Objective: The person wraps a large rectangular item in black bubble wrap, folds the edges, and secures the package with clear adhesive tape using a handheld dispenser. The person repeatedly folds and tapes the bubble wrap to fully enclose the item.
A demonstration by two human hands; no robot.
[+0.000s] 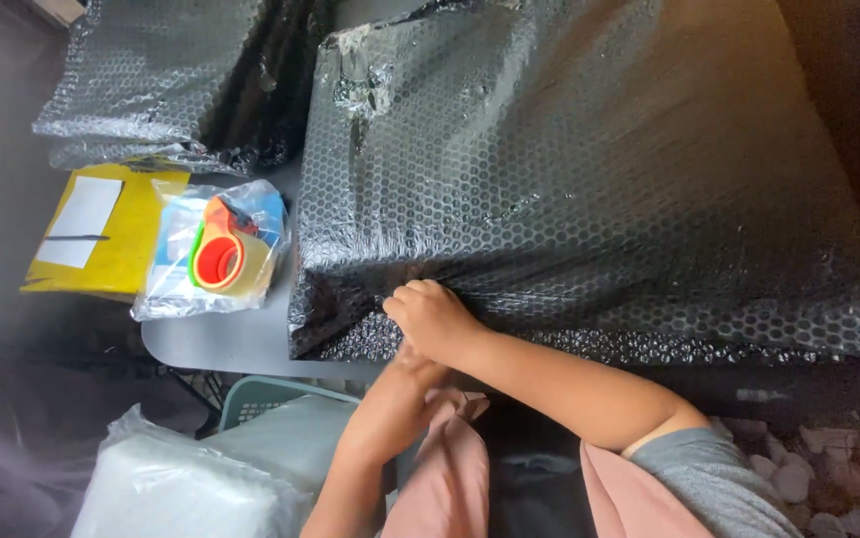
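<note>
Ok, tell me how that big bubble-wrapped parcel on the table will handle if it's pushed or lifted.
The bubble-wrapped parcel looks boxy with firm edges, so it probably stays stiff. Its plastic skin may be slippery and dent under the right hand pressing its near edge. It covers most of the table, so it is likely awkward for one person.

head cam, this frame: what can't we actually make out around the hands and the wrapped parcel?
Head view only:
- Left hand: fingers tucked under the right hand, so its grip is hidden.
- Large bubble-wrapped parcel: contents covered by the wrap; its top is cut off by the frame edge.
- Tape dispenser: blurred by its clear bag.
- White label on the yellow envelope: too small to make out.
</note>
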